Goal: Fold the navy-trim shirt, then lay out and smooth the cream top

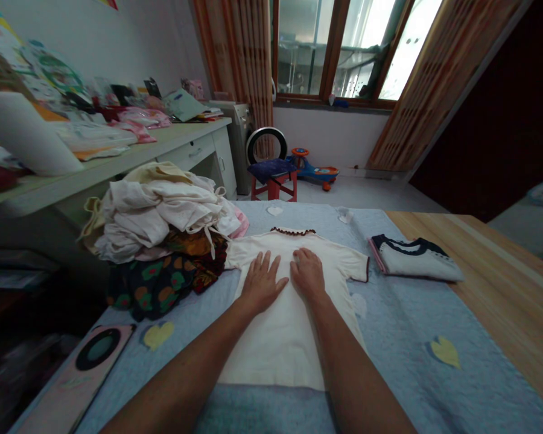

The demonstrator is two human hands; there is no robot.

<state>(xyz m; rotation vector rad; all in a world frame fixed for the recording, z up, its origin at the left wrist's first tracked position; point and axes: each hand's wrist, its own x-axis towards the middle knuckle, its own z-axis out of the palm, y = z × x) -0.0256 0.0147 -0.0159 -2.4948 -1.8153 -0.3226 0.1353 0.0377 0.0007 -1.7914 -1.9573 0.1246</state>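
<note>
A white short-sleeved T-shirt (278, 349) lies spread flat, its brown ruffled collar at the far end and dark trim on the sleeve edge. My left hand (261, 282) rests palm down on the chest of the shirt, fingers stretched and slightly apart. Just to its right, my right hand (309, 274) presses on the same cloth with its fingers curled in; the fingertips are partly hidden against the fabric. The left sleeve touches a heap of crumpled white clothes (158, 202) and a dark patterned garment (158, 283).
A folded white and navy garment (411, 258) lies at the right. Under everything is a blue cloth (398, 355) over a wooden surface (493, 283). A pink box-like object (79, 377) is at front left. A cluttered desk (181, 144) and red stool (274, 187) stand beyond.
</note>
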